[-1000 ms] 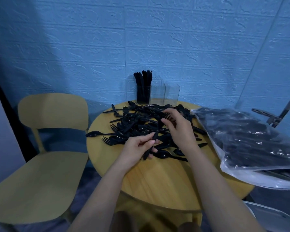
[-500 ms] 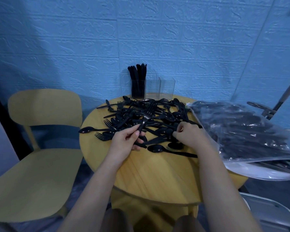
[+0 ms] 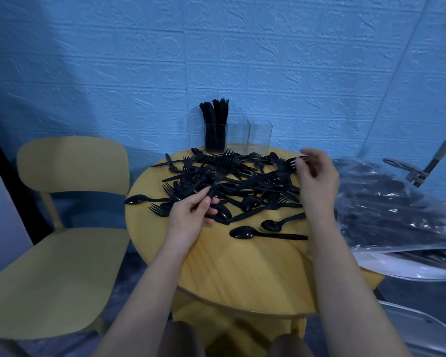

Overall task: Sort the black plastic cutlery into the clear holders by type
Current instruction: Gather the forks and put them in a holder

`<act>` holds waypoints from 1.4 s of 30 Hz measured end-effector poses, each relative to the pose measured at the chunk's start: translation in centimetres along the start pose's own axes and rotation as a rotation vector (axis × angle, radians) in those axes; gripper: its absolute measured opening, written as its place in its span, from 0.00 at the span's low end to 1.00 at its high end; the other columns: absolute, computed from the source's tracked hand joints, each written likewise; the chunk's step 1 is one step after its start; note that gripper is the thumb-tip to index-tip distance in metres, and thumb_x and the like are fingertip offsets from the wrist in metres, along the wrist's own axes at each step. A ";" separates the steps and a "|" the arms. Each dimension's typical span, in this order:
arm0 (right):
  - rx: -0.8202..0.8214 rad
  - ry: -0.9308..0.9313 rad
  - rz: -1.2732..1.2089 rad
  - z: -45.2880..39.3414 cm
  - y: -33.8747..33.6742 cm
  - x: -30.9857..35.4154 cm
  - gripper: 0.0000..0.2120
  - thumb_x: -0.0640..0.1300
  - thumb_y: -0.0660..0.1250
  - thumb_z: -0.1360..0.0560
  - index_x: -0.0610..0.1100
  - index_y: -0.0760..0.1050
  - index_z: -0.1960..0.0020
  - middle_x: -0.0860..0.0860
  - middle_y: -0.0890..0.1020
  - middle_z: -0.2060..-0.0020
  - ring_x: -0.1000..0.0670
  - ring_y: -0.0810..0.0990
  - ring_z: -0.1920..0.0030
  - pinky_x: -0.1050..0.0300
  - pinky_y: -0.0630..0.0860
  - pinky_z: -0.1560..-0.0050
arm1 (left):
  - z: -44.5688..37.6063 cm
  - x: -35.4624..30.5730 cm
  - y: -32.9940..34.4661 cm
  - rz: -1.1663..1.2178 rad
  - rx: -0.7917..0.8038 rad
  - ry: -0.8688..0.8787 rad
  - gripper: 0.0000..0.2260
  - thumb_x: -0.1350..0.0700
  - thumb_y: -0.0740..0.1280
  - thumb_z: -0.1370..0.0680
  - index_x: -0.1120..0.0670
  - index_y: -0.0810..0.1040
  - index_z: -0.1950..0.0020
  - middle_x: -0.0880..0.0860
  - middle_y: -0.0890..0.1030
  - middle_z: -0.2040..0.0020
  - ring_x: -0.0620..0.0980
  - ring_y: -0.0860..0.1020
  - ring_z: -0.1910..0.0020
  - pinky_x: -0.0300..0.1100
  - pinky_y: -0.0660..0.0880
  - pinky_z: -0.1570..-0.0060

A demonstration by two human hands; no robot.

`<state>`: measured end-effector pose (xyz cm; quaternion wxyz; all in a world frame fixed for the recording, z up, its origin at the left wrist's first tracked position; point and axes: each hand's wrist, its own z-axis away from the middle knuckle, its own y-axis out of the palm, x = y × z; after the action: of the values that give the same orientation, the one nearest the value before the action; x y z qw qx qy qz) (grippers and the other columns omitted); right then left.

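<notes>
Left hand [image 3: 191,215] has a grip on a few black plastic forks [image 3: 223,166] over the tangled black cutlery pile [image 3: 232,186], right hand [image 3: 317,176] pinches another black fork [image 3: 294,162] at the pile's right edge. Clear acrylic holders [image 3: 245,137] sit behind the pile – tines could snag and drag pieces off the round wooden bench [image 3: 242,274].

No text, label, brand, number or sign can be read anywhere in the head view. The black plastic cutlery [image 3: 232,184], the clear holders [image 3: 259,136] at twelve o'clock on the counter [image 3: 242,266] and the clear plastic bag [image 3: 397,210] at three o'clock all show plain surfaces with no legible print. The blue embossed wall [image 3: 216,60] behind carries only a brick pattern.
</notes>
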<state>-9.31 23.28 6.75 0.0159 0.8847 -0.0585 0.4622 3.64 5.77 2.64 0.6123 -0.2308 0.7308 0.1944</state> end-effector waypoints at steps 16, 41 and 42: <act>0.442 -0.134 0.118 0.5 6.3 1.7 0.06 0.40 0.71 0.27 0.50 0.76 0.54 0.59 0.78 0.61 0.60 0.77 0.58 0.72 0.71 0.56 | 0.8 -0.9 0.0 0.218 0.168 -0.072 0.12 0.63 0.60 0.20 0.53 0.74 0.39 0.53 0.84 0.56 0.47 0.82 0.65 0.38 0.80 0.64; 0.478 -0.050 0.002 1.4 5.1 0.5 0.11 0.37 0.68 0.25 0.50 0.80 0.47 0.53 0.81 0.53 0.51 0.80 0.50 0.53 0.78 0.47 | 0.9 -1.3 -0.4 0.247 0.372 -0.229 0.12 0.55 0.63 0.24 0.50 0.78 0.42 0.52 0.83 0.57 0.46 0.81 0.63 0.39 0.79 0.65; 0.475 -0.067 0.014 1.4 5.0 0.6 0.11 0.37 0.68 0.25 0.50 0.80 0.47 0.54 0.81 0.53 0.52 0.79 0.50 0.53 0.77 0.46 | 1.0 -1.4 -0.4 0.244 0.400 -0.234 0.13 0.54 0.63 0.25 0.50 0.78 0.41 0.52 0.84 0.55 0.46 0.81 0.63 0.39 0.78 0.65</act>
<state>-8.41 18.11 6.25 -0.1978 0.8780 0.0453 0.4334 4.85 6.15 3.82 0.6980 0.0086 0.7015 0.1440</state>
